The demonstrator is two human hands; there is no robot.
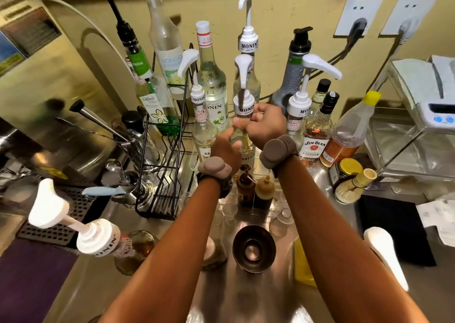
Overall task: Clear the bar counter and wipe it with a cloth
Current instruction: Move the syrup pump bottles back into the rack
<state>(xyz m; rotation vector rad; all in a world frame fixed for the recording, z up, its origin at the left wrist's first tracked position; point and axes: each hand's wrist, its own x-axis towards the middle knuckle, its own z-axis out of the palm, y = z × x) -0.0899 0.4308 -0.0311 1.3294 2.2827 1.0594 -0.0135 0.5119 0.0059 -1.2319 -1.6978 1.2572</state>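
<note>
Syrup bottle (243, 108), pump-topped, is just left of the Jim Beam bottle (316, 138), packed among others at the back of the steel bench (246, 298). Both hands are on it, likely because the tall pump makes it top-heavy and the neighbours crowd close. The right hand (264, 123) is wrapped round the neck under the white collar. The left hand (226, 147) curls round the shoulder below. Nearer the person than the Jim Beam, a metal jigger (253, 248) sits to its left and a bamboo whisk (354, 187) to its right. I can pick out no wiping cloth.
</note>
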